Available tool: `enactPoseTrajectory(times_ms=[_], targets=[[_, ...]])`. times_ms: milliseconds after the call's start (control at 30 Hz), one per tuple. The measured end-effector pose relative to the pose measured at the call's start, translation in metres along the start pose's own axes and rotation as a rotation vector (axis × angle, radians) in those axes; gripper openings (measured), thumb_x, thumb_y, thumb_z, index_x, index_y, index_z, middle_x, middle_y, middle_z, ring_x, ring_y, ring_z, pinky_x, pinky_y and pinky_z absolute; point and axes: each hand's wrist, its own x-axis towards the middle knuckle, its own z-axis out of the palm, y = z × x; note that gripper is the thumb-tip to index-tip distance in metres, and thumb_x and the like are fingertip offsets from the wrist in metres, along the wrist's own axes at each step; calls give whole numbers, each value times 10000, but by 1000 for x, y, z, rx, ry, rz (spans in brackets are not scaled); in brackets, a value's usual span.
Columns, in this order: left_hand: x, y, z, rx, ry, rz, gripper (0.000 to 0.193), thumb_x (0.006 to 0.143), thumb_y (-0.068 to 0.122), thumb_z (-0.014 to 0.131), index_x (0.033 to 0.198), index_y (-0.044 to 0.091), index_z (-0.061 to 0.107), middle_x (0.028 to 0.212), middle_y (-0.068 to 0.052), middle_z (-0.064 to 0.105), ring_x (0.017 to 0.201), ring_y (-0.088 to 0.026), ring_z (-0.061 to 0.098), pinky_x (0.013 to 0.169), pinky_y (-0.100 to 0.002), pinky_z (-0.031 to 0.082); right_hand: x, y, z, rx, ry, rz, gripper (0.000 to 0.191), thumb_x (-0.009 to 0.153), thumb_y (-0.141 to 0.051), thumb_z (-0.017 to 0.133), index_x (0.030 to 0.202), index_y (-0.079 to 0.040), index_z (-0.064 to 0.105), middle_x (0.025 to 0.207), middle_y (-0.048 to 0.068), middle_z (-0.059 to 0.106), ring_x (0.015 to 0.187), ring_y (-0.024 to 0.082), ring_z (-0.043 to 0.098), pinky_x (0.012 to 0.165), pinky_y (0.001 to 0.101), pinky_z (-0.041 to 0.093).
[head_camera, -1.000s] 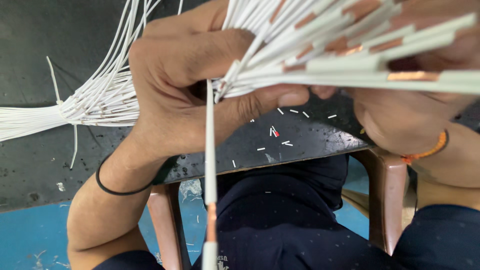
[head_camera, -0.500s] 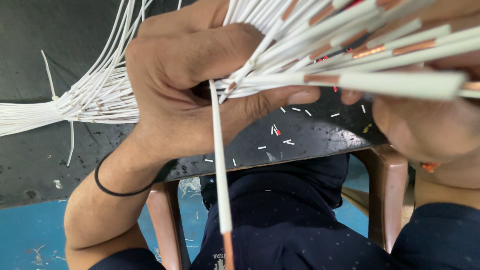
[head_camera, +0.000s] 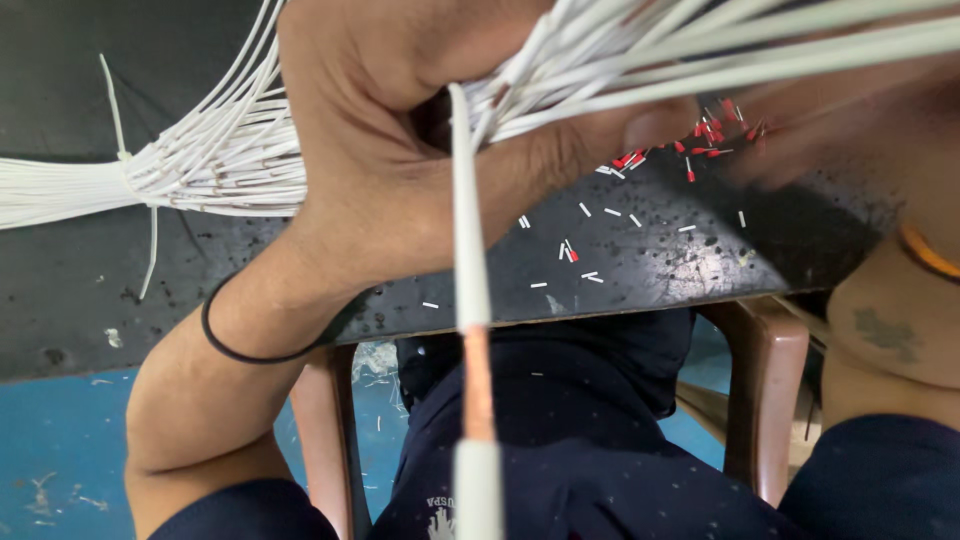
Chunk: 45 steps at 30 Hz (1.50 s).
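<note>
The left hand (head_camera: 400, 170) has its fingers (head_camera: 560, 150) closed tight round a thick bundle of white wires (head_camera: 230, 160), one loose wire (head_camera: 470, 290) hanging down with bare copper showing. The right hand (head_camera: 860, 140) is a blur beside the fanned ends; I cannot tell how its fingers sit. The wires look light, springy and slippery, best held near the tie. Red ferrules (head_camera: 705, 135) and white offcuts litter the dark counter (head_camera: 640, 270).

The right hand (head_camera: 850, 130) at the upper right is blurred, its grip unreadable. The white wires (head_camera: 700, 60) run off the top edge. The left hand's (head_camera: 400, 150) fingertips are hidden behind them.
</note>
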Motion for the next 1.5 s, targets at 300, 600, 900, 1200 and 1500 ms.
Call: enactPoseTrajectory(times_ms=[300,600,900,1200,1500], targets=[[-7,-12,4,-89,49,8,241,1054,19,873,1178,-62,683,1043,-119,757,859,-117,727,739,-223,573,33,-21,33,-416,-323,-90,255,907,-410,633,963,-194,755,829,-40,711,723,237,674,512,397,498],[-12,-15,4,-59,70,40,238,1107,20,880,1224,-44,683,1086,-110,770,856,-101,752,729,-201,587,37,-22,41,-477,-416,-131,227,890,-400,633,1012,-236,731,832,-48,688,770,192,689,579,386,542],[0,0,1,-104,55,-41,150,1093,-20,863,1139,-27,720,1008,-86,762,859,-107,725,748,-212,547,39,-26,44,-263,-331,-176,119,885,-261,613,902,-164,679,785,-1,616,653,225,641,468,398,487],[5,7,0,-97,49,-107,159,1072,42,854,1133,-34,728,1149,-95,726,982,-108,685,838,-226,509,25,-45,-4,213,123,-76,132,847,-53,768,944,-60,678,985,48,747,879,156,763,716,262,607],[13,20,-2,-9,9,-127,145,1025,15,864,1044,-42,731,1036,-97,713,901,-113,662,766,-225,470,-19,-25,9,931,679,260,296,904,36,710,1169,-55,615,1041,161,696,885,277,732,625,349,642]])
